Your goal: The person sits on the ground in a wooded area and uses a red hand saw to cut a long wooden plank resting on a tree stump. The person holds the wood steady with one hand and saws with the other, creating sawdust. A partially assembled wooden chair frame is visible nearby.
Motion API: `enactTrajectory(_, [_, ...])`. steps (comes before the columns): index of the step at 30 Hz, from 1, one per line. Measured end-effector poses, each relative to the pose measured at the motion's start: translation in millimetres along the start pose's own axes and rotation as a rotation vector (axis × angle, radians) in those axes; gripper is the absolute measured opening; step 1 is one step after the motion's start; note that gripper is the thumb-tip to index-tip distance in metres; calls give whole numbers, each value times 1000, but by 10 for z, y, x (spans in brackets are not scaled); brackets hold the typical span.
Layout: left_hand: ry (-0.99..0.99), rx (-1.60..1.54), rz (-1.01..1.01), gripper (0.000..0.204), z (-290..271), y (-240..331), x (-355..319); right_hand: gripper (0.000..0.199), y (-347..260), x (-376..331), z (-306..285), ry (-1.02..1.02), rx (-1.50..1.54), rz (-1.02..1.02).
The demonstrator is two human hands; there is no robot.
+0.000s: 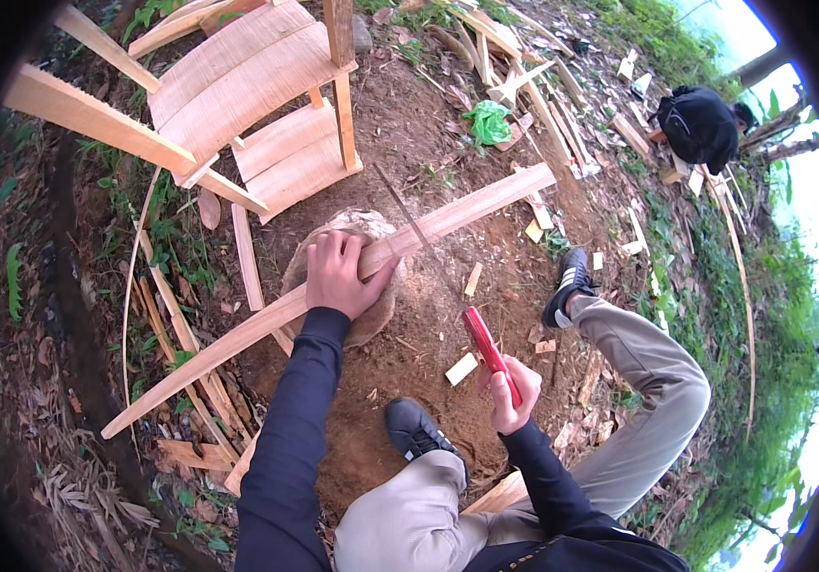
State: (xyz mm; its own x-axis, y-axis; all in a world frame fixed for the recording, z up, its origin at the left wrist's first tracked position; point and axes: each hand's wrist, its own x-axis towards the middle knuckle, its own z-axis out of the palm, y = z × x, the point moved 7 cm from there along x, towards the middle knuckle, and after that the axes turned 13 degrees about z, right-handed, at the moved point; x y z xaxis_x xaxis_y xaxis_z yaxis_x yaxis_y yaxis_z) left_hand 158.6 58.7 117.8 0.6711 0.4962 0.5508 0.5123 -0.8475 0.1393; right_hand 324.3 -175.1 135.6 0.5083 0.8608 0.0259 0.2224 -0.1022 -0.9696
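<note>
A long wooden plank [486,203] lies slantwise across a round tree stump [369,324]. My left hand [345,274] is closed over the plank where it crosses the stump, fingers on top and thumb along the near side. My right hand [514,393] grips the red handle of a handsaw [482,338], nearer to me and to the right. The saw's thin blade runs up and left across the plank, just right of my left hand. Whether its teeth have cut into the wood I cannot tell.
A wooden rack with slatted shelves [243,81] stands at the far left. Loose wood strips [202,377] lie left of the stump, with more offcuts [548,105] at the far right. A green plastic bag [489,124] and a black backpack [700,126] are farther off. My shoes [414,427] flank the dirt.
</note>
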Motion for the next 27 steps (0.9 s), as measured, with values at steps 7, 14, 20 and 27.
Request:
enactTrajectory(7, [-7, 36, 8, 46, -4, 6, -7, 29, 79, -65, -10, -17, -10, 170])
enactTrajectory(14, [-20, 12, 12, 42, -22, -2, -3, 23, 40, -168, -50, 32, -98, 91])
enactTrajectory(20, [-43, -3, 2, 42, 5, 32, 19, 22, -6, -26, -37, 48, -197, 99])
enactTrajectory(27, [-23, -3, -1, 43, -4, 18, -6, 19, 34, -218, -165, 61, -166, 134])
